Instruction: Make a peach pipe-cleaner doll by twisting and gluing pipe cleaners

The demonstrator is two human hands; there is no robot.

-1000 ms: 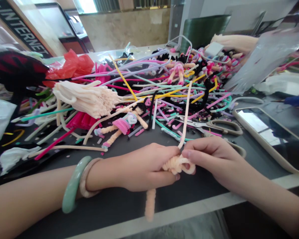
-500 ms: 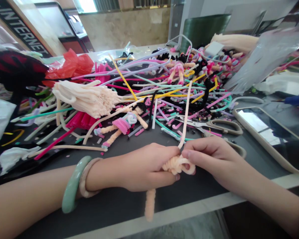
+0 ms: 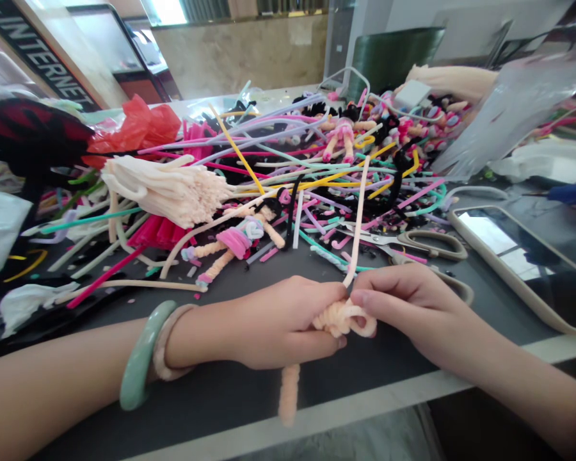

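**Both hands closed on a peach pipe cleaner [image 3: 340, 317] at the near edge of the bench [image 3: 365, 404].**
The left hand [image 3: 278, 323] has a firm grip on the wound part. The right hand [image 3: 408, 304] pinches the loop, the free end [image 3: 358, 218] stands up towards the pile [image 3: 317, 160], and a wrapped stem [image 3: 288, 392] hangs over the edge. In my judgement, neat work calls for the left grip just beside the loop and each turn pulled snug. Room is tight, with scissors [image 3: 429, 245] just beyond the right hand, a phone [image 3: 509, 256] to the right and a doll [image 3: 237, 242] ahead on the left.
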